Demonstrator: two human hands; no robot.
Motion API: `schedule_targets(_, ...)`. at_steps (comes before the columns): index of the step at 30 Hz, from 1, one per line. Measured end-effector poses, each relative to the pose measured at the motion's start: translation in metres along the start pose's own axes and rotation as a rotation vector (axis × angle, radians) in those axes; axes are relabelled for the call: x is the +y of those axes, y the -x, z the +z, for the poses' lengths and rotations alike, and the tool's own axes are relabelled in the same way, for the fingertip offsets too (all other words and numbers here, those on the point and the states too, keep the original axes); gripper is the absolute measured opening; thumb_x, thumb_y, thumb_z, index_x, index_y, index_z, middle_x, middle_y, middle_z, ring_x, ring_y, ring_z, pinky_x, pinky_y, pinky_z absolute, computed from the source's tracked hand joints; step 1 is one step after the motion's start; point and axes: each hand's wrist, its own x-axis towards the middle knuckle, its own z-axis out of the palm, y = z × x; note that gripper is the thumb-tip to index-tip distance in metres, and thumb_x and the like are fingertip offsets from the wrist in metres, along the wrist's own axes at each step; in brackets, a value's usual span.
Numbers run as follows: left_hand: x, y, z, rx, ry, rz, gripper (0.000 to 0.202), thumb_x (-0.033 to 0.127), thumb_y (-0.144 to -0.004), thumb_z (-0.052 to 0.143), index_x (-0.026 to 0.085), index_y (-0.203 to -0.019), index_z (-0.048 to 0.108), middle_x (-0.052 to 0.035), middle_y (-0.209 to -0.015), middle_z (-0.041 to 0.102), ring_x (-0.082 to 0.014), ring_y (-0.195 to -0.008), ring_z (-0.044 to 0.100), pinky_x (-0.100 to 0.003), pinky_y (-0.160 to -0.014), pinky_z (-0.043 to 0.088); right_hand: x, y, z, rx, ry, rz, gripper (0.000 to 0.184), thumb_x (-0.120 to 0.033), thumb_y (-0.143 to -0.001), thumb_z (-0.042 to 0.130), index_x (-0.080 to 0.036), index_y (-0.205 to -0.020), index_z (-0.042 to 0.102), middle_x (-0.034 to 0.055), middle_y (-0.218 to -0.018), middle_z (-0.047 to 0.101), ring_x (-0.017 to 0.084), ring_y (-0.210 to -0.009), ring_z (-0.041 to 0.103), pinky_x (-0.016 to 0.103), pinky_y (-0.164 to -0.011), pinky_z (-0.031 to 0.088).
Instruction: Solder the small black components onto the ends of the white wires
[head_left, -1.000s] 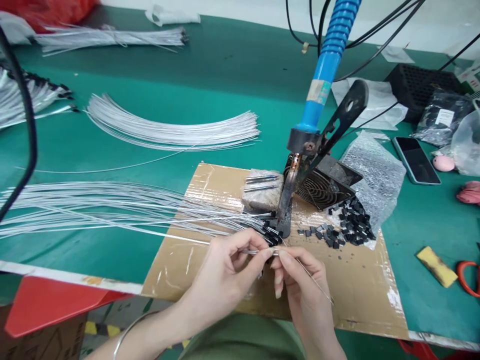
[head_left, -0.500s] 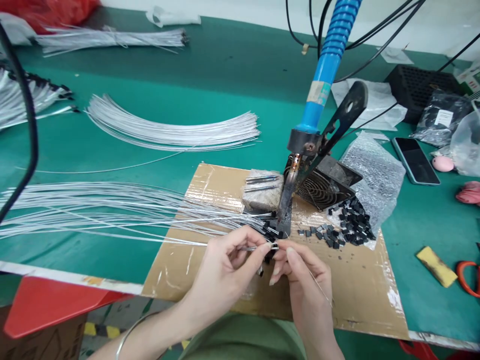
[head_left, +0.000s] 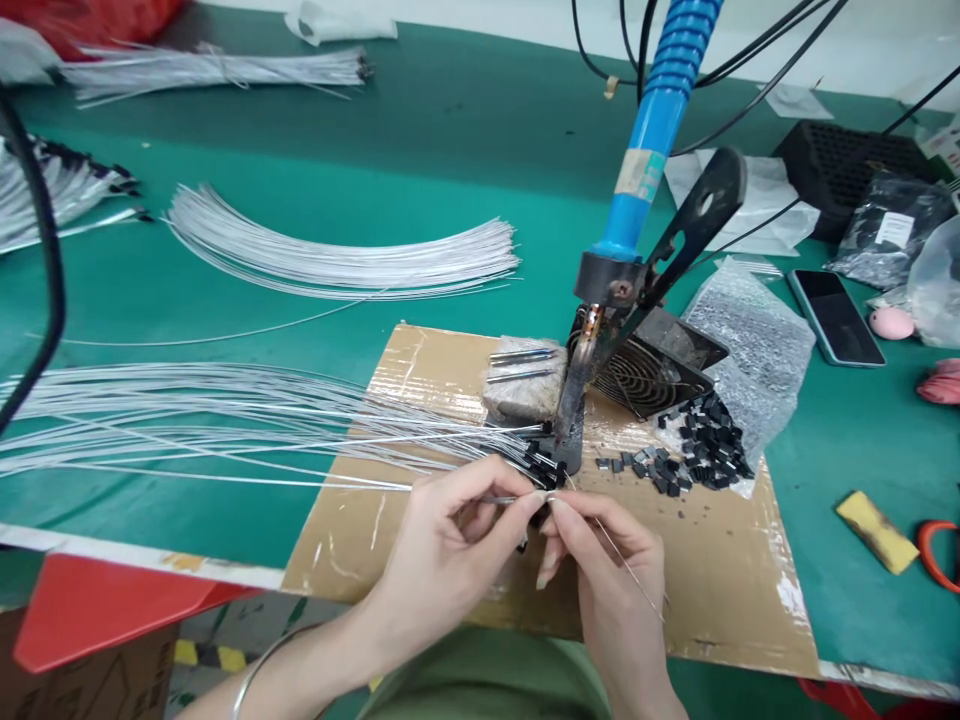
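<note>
My left hand (head_left: 461, 545) is closed in a pinch on a thin grey-white wire (head_left: 379, 486), close to the wire's end. Fingertip to fingertip with it, my right hand (head_left: 611, 560) is pinched at that same end; whatever small part sits there is covered by the fingers. A thin silvery strand (head_left: 630, 568), like solder wire, runs through my right hand and sticks out on both sides. Just beyond the hands lie more wires (head_left: 420, 425) with black-tipped ends (head_left: 541, 462). Above those ends, a blue-handled soldering iron (head_left: 581, 375) points down in its stand.
A cardboard sheet (head_left: 360, 560) covers the work area. Black small pieces (head_left: 709, 445) are heaped at right by a bubble-wrap bag (head_left: 757, 350). Farther right are a phone (head_left: 836, 315), a yellow sponge (head_left: 876, 530) and orange-handled scissors (head_left: 934, 555). A white wire bundle (head_left: 337, 255) lies behind.
My right thumb and fingertips have closed in over the wire's end, covering the small dark part seen there before. My left hand stays nearly in place; the view has shifted slightly.
</note>
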Motion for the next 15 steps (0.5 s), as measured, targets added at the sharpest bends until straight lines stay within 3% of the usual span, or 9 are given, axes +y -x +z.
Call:
schedule_targets(4, -0.003, 0.003, -0.001, -0.019, -0.035, 0.012, 0.019, 0.023, -0.093, 0.072, 0.016, -0.076, 0.075, -0.003, -0.063, 0.072, -0.0106, -0.049, 0.054, -0.02, -0.046, 0.041, -0.003, 0.0, 0.001, -0.027, -0.045, 0.029, 0.024, -0.046, -0.081, 0.096, -0.023, -0.084, 0.089, 0.0, -0.07, 0.078, 0.008, -0.05, 0.064, 0.018, -0.052, 0.06)
schedule_targets(9, -0.005, 0.004, -0.001, -0.008, -0.106, 0.076, 0.022, 0.02, -0.095, 0.068, 0.015, -0.076, 0.075, 0.0005, -0.06, 0.065, -0.0086, -0.048, 0.043, -0.021, -0.044, 0.033, -0.003, -0.009, -0.006, -0.129, -0.107, 0.055, 0.024, -0.043, -0.079, 0.096, -0.021, -0.079, 0.087, 0.0001, -0.064, 0.074, 0.009, -0.044, 0.06, 0.018, -0.041, 0.054)
schedule_targets(15, -0.003, 0.003, 0.0, 0.001, -0.176, 0.133, 0.022, 0.016, -0.094, 0.068, 0.016, -0.073, 0.075, 0.0041, -0.057, 0.058, -0.0075, -0.05, 0.036, -0.02, -0.044, 0.027, -0.01, -0.014, -0.016, -0.199, -0.049, 0.15, 0.023, -0.041, -0.082, 0.093, -0.019, -0.079, 0.085, 0.0006, -0.065, 0.073, 0.01, -0.044, 0.06, 0.022, -0.043, 0.056)
